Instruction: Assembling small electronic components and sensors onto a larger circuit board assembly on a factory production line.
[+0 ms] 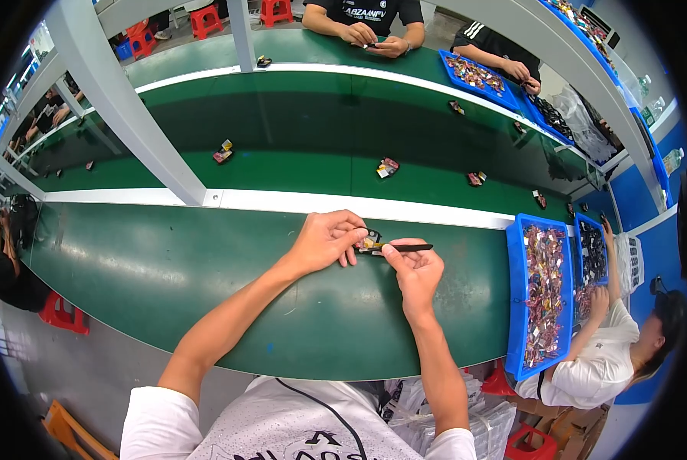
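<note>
Black stick (416, 248) lies sideways, its thin end pointing left to a small dark part (371, 244).

The left hand (324, 241) pinches the part near the far edge of the green tabletop (205, 261); the right hand (417, 277), just beside, pinches the stick. It's too tiny to tell if they touch. Green top spreads toward the left and near edges; a blue tray (517, 299) stands at the right.

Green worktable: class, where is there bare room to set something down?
Bare: the worktable left of the left forearm, below the white rail; also between the right hand and the nearest blue tray. Crowded: around the black stick; inside that tray.
</note>
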A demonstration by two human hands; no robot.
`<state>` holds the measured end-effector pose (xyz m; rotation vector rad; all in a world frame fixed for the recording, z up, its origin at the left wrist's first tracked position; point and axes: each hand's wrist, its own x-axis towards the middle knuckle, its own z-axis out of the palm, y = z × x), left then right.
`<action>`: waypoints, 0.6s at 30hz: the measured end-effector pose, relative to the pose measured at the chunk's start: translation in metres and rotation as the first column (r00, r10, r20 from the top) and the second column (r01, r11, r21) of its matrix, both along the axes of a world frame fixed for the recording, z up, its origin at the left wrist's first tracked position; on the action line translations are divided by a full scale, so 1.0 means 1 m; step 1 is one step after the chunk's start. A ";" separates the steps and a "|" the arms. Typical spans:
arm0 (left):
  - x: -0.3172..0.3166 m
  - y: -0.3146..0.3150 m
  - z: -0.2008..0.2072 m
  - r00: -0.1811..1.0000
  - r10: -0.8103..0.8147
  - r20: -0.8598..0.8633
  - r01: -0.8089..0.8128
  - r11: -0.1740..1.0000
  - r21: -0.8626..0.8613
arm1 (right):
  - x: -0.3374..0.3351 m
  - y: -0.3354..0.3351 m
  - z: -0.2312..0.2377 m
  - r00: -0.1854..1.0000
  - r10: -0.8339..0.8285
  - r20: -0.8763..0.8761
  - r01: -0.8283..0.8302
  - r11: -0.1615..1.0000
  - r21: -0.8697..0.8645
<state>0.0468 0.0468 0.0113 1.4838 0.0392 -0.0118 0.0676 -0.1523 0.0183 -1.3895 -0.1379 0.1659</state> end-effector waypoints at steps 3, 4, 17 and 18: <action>0.000 0.000 0.000 1.000 -0.005 -0.003 0.005 1.000 0.004 | 0.000 0.000 0.001 1.000 -0.004 -0.015 0.004 1.000 0.003; 0.000 0.000 0.000 1.000 -0.008 0.001 0.008 1.000 0.005 | 0.000 0.001 0.001 1.000 -0.005 -0.016 0.005 1.000 0.003; 0.001 -0.001 0.001 1.000 -0.011 0.005 0.011 0.999 0.038 | 0.002 -0.001 0.000 1.000 0.007 0.014 -0.007 1.000 0.003; 0.001 -0.001 0.000 1.000 -0.013 0.009 0.013 1.000 0.028 | 0.002 -0.001 -0.001 1.000 0.008 0.021 -0.008 1.000 0.009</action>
